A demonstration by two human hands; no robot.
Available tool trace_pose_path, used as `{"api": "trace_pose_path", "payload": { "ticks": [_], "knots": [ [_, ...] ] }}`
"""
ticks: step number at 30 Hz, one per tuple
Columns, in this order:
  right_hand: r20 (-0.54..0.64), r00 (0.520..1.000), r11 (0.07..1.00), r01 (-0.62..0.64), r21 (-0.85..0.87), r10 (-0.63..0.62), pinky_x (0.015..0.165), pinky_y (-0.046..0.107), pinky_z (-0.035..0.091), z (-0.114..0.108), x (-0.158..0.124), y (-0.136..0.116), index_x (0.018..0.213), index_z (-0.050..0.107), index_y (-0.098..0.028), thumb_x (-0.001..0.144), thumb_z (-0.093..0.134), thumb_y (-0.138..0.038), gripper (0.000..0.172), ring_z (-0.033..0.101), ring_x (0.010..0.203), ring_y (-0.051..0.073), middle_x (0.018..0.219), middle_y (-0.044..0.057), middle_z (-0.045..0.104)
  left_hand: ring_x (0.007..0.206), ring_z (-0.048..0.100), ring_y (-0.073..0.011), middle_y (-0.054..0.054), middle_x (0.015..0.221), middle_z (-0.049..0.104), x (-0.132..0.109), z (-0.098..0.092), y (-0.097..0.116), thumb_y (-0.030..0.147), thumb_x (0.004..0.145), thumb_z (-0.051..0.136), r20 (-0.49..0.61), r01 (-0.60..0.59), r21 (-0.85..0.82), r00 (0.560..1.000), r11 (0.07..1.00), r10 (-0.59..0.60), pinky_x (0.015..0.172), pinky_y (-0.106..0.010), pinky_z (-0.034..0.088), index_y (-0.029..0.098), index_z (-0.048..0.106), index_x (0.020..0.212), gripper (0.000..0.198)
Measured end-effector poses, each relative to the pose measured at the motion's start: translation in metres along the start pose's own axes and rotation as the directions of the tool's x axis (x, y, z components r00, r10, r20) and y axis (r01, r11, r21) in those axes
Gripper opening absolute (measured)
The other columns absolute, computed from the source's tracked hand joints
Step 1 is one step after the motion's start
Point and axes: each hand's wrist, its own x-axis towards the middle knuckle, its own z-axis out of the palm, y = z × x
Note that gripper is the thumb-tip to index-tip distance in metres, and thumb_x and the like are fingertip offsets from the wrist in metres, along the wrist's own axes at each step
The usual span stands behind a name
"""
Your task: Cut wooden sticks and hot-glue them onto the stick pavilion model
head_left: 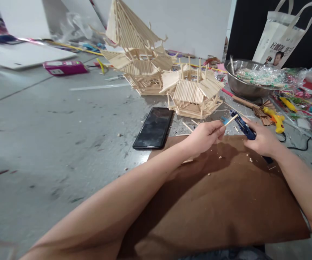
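My left hand pinches a thin wooden stick, whose far end points up to the right. Wrapped in my right hand is a dark blue cutting tool, seemingly a pair of nail clippers or pliers. Its jaws lie close to the stick's tip; whether they touch it I cannot tell. Both hands are above the brown sheet, where small cut bits of wood are scattered. Just beyond stands a low hexagonal stick model with a slatted roof and upright posts.
A taller stick pagoda stands behind the low model. A black phone lies left of my hands. To the right are a yellow glue gun, its cord, and a metal bowl of wrapped sticks. A purple package lies far left.
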Motion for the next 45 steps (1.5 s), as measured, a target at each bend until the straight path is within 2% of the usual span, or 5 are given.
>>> {"api": "trace_pose_path", "payload": {
  "ticks": [4, 8, 16, 37, 45],
  "knots": [
    [0.009, 0.999, 0.999, 0.036, 0.001, -0.036, 0.084, 0.038, 0.043, 0.0, -0.001, -0.004, 0.128, 0.045, -0.013, 0.06, 0.053, -0.023, 0.069, 0.056, 0.101, 0.027, 0.116, 0.012, 0.059, 0.053, 0.04, -0.0066, 0.004, 0.055, 0.044, 0.0, 0.0, -0.001, 0.027, 0.085, 0.035, 0.02, -0.026, 0.034, 0.999, 0.999, 0.025, 0.055, -0.02, 0.033, 0.015, 0.047, 0.063, 0.028],
    [0.024, 0.999, 0.999, 0.044, -0.021, -0.044, 0.071, 0.032, 0.045, -0.001, -0.003, -0.008, 0.127, 0.047, -0.015, 0.063, 0.052, -0.024, 0.066, 0.06, 0.081, 0.022, 0.1, 0.009, 0.064, 0.052, 0.038, -0.0063, 0.005, 0.054, 0.043, 0.0, 0.001, 0.0, 0.027, 0.085, 0.036, 0.026, -0.031, 0.056, 0.999, 0.998, 0.029, 0.056, -0.02, 0.032, 0.015, 0.046, 0.062, 0.028],
    [0.01, 1.0, 0.998, -0.004, -0.059, 0.004, 0.062, 0.028, 0.043, -0.001, -0.004, -0.009, 0.123, 0.052, -0.019, 0.062, 0.052, -0.023, 0.061, 0.056, 0.065, 0.016, 0.084, 0.004, 0.065, 0.05, 0.038, -0.0063, 0.006, 0.052, 0.041, 0.0, -0.001, 0.0, 0.029, 0.085, 0.037, 0.028, -0.039, 0.102, 0.999, 0.994, 0.036, 0.054, -0.02, 0.031, 0.015, 0.045, 0.06, 0.03],
    [0.007, 1.0, 0.998, -0.014, -0.055, 0.014, 0.058, 0.025, 0.039, 0.0, -0.004, -0.007, 0.104, 0.061, -0.024, 0.062, 0.053, -0.027, 0.043, 0.051, 0.059, 0.015, 0.07, 0.0, 0.062, 0.047, 0.033, -0.0063, 0.005, 0.05, 0.037, 0.001, -0.001, 0.002, 0.028, 0.084, 0.036, 0.022, -0.025, 0.201, 1.0, 0.979, 0.021, 0.051, -0.02, 0.028, 0.016, 0.04, 0.058, 0.029],
    [0.046, 0.998, 0.98, -0.039, -0.195, 0.049, 0.056, 0.025, 0.033, 0.002, -0.004, -0.013, 0.096, 0.057, -0.021, 0.064, 0.048, -0.021, 0.033, 0.054, 0.064, 0.018, 0.074, 0.003, 0.064, 0.048, 0.037, -0.0067, 0.004, 0.05, 0.044, 0.0, 0.001, 0.006, 0.027, 0.083, 0.038, 0.005, -0.004, 0.174, 1.0, 0.985, 0.003, 0.051, -0.02, 0.029, 0.015, 0.047, 0.059, 0.027]
  ]
}}
